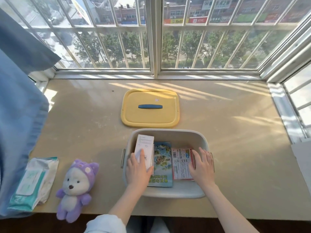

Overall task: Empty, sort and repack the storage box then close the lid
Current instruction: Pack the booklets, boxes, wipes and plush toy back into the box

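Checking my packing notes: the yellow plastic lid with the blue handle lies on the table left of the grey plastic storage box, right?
Not left: the head view shows the yellow plastic lid lying on the table beyond the grey plastic storage box, toward the window.

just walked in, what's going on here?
A person is packing the storage box. The left hand is on a white carton at the box's left side. The right hand lies on a red packet at its right, with a booklet between them. The yellow lid is off and lies beyond the box. A plush toy and a wipes pack lie outside, to the left.
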